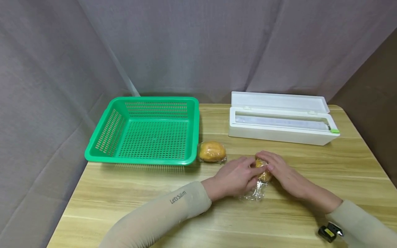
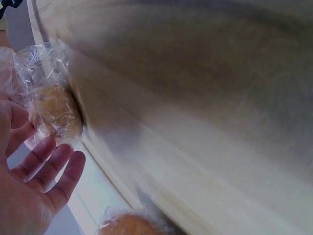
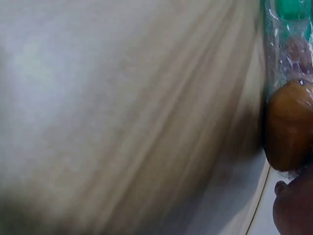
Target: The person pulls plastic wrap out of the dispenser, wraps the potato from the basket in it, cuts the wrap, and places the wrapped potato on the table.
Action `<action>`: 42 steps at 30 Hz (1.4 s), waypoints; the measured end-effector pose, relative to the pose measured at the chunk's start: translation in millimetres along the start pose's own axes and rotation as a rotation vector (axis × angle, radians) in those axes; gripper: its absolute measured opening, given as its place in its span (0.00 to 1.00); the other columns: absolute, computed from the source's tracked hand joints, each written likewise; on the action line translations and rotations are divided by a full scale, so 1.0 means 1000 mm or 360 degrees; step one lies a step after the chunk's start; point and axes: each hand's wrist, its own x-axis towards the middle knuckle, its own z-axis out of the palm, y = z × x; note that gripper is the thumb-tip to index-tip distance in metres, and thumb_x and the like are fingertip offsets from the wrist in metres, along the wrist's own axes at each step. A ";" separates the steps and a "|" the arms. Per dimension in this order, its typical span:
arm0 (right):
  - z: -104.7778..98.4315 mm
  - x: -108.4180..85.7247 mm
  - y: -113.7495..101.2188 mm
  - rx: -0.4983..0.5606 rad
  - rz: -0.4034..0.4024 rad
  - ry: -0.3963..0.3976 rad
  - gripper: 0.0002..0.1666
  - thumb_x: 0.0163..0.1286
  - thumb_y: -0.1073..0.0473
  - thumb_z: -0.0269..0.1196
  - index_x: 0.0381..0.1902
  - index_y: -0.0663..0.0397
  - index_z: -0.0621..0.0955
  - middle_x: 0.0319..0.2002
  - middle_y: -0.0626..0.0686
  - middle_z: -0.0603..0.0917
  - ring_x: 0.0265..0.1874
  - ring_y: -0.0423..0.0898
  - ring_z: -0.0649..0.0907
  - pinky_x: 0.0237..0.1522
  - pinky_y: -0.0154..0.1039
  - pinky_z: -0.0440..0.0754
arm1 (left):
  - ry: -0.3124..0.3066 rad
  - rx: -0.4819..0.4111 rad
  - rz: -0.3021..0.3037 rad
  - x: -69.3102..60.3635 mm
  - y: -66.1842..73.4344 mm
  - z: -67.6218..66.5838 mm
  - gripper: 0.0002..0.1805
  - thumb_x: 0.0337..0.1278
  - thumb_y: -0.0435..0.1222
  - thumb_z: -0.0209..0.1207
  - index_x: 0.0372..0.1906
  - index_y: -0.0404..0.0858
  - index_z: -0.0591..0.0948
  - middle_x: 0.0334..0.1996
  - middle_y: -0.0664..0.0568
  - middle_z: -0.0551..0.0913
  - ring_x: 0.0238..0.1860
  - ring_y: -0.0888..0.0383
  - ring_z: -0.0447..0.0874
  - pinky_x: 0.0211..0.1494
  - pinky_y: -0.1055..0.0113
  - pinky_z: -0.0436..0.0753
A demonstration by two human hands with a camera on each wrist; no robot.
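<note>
A yellow-orange oval item [image 1: 264, 172] in clear plastic film lies on the table between both hands; its exact kind is unclear. My left hand [image 1: 237, 175] holds its near left side, the index finger reaching over the top. On the right, my right hand [image 1: 286, 175] grips it with the thumb against the film and the fingers round the far side. Loose plastic film [image 1: 255, 193] trails toward me from the item. In the left wrist view, the outer fingers [image 2: 61, 169] are bent beside the wrapped item [image 2: 56, 112]. The right wrist view shows its smooth orange side [image 3: 288, 127].
A second film-wrapped oval item [image 1: 212, 151] sits beside the green basket [image 1: 193, 137], left of the hands. Behind the hands stands a white film dispenser box [image 1: 279, 135], lid raised, roll inside. A small black object [image 1: 327, 234] lies by the right sleeve.
</note>
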 end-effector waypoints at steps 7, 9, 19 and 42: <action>-0.018 0.003 0.002 -0.0063 -0.0038 0.0117 0.28 0.90 0.61 0.36 0.72 0.51 0.79 0.68 0.59 0.80 0.69 0.43 0.73 0.66 0.18 0.56 | 0.0021 0.0106 0.0074 0.006 -0.005 -0.009 0.23 0.79 0.46 0.54 0.73 0.55 0.80 0.55 0.55 0.81 0.48 0.60 0.80 0.46 0.69 0.82; -0.022 0.002 0.003 -0.0086 -0.0039 0.0134 0.28 0.90 0.62 0.36 0.69 0.50 0.81 0.66 0.57 0.82 0.67 0.40 0.73 0.65 0.19 0.57 | -0.0023 0.0104 0.0080 0.008 -0.006 -0.013 0.22 0.80 0.46 0.54 0.72 0.56 0.81 0.53 0.56 0.79 0.49 0.61 0.78 0.45 0.69 0.81; -0.031 -0.008 0.010 -0.0099 0.0059 0.0155 0.22 0.89 0.60 0.46 0.64 0.54 0.85 0.59 0.53 0.87 0.61 0.28 0.76 0.62 0.15 0.62 | -0.0058 0.0117 0.0080 0.015 -0.006 -0.018 0.19 0.80 0.52 0.54 0.66 0.57 0.84 0.50 0.60 0.76 0.51 0.62 0.75 0.54 0.65 0.77; -0.023 -0.026 0.005 -0.0066 0.0124 0.0121 0.08 0.74 0.60 0.71 0.40 0.41 0.83 0.32 0.37 0.85 0.32 0.34 0.83 0.37 0.32 0.83 | 0.0210 0.0072 0.0071 0.011 -0.002 -0.005 0.23 0.81 0.42 0.57 0.74 0.50 0.77 0.59 0.55 0.81 0.60 0.60 0.81 0.58 0.69 0.81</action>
